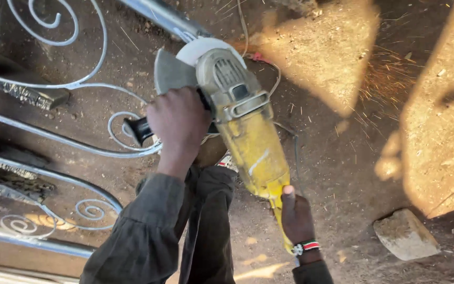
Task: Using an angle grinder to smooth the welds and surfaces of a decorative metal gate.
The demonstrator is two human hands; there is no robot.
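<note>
Two hands on one yellow angle grinder [248, 126], both clamped shut: right hand [296, 216] wrapped around the tail of the body, nearest the camera, beaded wristband just behind it; left hand [177, 123] closed on the black side handle [137, 129] further up. Grinder sits mid-frame, head pointing away, disc and grey guard [172, 73] at the top against the grey steel bar [158, 16] of the scrollwork gate frame [69, 84] lying on the dirt ground [342, 173]. Risks as I read them: bare hands, no gloves, and the left knuckles sit just beside the guard, so a kickback when the disc snags on the bar could pull fingers in. Loose dark sleeve [148, 231] and trouser fabric right under the tool body could catch. Cable [285, 131] trails near the head, could get nicked. Sparks [390, 79] spray far right over the sunlit dirt; dry debris there could smoulder. Frame looks unclamped, may shift under load. Rock [404, 234] at right is a trip hazard.
</note>
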